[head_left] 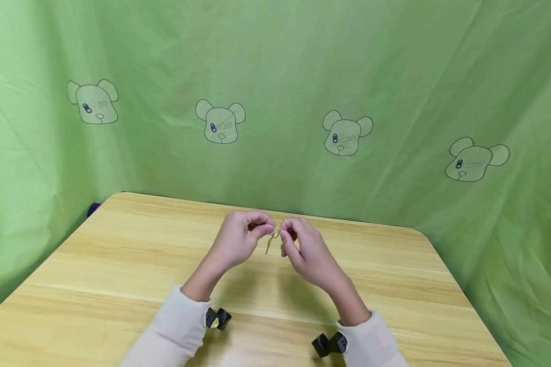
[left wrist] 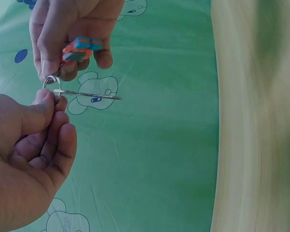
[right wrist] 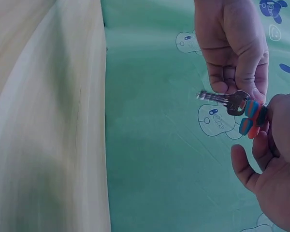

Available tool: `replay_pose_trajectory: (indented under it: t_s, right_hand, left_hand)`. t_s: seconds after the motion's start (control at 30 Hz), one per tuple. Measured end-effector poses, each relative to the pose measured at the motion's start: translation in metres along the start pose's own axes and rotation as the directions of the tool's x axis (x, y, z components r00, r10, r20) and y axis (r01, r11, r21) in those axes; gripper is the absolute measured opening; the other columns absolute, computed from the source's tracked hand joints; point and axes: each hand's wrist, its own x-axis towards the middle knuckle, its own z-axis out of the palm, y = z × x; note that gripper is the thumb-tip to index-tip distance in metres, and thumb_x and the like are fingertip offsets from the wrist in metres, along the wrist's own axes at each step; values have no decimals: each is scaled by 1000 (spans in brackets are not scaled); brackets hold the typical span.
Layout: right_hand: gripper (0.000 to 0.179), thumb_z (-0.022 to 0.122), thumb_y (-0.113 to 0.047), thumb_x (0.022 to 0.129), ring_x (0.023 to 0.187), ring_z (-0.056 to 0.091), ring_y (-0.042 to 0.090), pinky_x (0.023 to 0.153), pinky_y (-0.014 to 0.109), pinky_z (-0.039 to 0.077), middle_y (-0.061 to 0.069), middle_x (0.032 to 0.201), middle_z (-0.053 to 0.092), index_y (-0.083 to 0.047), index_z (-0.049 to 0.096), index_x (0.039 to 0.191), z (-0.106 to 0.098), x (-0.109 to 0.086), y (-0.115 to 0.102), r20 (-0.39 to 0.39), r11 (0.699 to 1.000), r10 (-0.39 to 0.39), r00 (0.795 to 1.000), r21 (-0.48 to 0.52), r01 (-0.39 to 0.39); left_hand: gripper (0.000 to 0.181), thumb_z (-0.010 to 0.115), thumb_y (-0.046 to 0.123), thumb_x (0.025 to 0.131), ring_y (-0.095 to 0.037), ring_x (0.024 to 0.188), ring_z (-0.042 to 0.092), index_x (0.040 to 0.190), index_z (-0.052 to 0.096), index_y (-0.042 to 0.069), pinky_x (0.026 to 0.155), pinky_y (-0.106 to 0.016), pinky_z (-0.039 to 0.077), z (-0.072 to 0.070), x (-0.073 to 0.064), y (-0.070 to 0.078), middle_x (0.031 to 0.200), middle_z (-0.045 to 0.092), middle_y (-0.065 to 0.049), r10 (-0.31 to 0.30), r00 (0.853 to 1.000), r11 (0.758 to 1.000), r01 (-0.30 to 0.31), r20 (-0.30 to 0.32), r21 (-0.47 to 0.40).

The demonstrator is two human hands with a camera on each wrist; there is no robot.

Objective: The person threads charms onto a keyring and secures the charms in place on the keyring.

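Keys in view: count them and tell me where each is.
1: the key on the ring between the left hand and right hand. Another could be hidden flat behind it or inside the fingers.

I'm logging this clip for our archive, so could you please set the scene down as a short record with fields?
Left hand: fingers pinch the ring
Right hand: fingers curled close to the ring, holding the charm; exact grip point hidden
Key: metal, hanging at the ring, between the hands
Charm colours: orange and blue
Hand position: raised above the table
Table surface: light wood grain
Backdrop: green cloth with outlined bear heads
Sleeves: light, black device at each cuff
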Motion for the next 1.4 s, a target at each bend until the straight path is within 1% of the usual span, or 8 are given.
replay_pose_trajectory:
  t_s: [0.13,0.37,0.5,0.57,0.67,0.8,1.13,1.4]
  right_hand:
    - [9,55,1,102,85,54,12,75,33,47,-9,78,54,-7,55,98,1,1,1,8,993,-83,996,-89,84]
    - [9,55,4,100,87,53,14,76,32,47,-7,80,55,-5,55,97,3,1,3,-17,983,-141,990,-123,138]
    - [8,56,3,100,86,54,14,75,32,47,-6,80,55,-5,55,99,2,1,4,-48,983,-137,989,-133,130]
    - [8,56,3,100,84,55,14,80,35,48,-5,79,55,-4,54,99,1,1,4,-72,985,-123,990,-127,114]
    - [8,55,3,101,80,56,13,78,35,49,-4,81,55,-5,54,99,0,0,6,-104,992,-85,991,-104,74]
    - [7,54,1,102,76,56,10,67,30,47,-2,84,54,-6,54,99,-1,0,5,-127,999,-15,992,-47,9]
    - [8,54,2,102,73,59,11,65,26,50,1,84,58,-6,55,100,-2,0,1,-147,995,81,986,64,-73]
    - [8,54,2,103,74,59,11,66,26,51,1,85,59,-6,55,100,-2,-1,1,-137,995,78,988,71,-68]
  left_hand:
    - [8,73,6,93,-9,73,63,86,77,8,66,-27,54,-2,0,-1,82,73,1,2,1000,1000,-3,21,12]
    - [8,73,8,93,-14,73,66,87,78,6,66,-26,54,-1,1,-2,82,75,1,-1,998,1000,1,67,-1]
    - [3,75,10,93,-14,73,67,93,75,6,64,-26,54,3,1,-2,84,75,2,-54,997,997,57,56,-54]
    - [5,75,11,93,-12,73,67,95,73,8,65,-26,54,5,2,-1,85,75,2,-75,996,994,78,39,-83]
    - [7,75,13,94,-11,75,67,98,71,8,69,-30,56,7,1,0,87,75,2,-70,997,991,71,15,-109]
    - [5,75,14,94,-10,78,68,98,76,11,74,-35,58,7,0,1,89,76,4,-30,1000,995,30,3,-99]
    - [5,79,12,92,-7,79,68,96,79,11,68,-28,57,8,-1,1,93,76,4,87,996,992,-85,22,-98]
    - [7,77,11,93,-13,88,66,98,80,7,78,-33,56,10,0,-4,98,76,-1,273,961,960,-275,38,61]
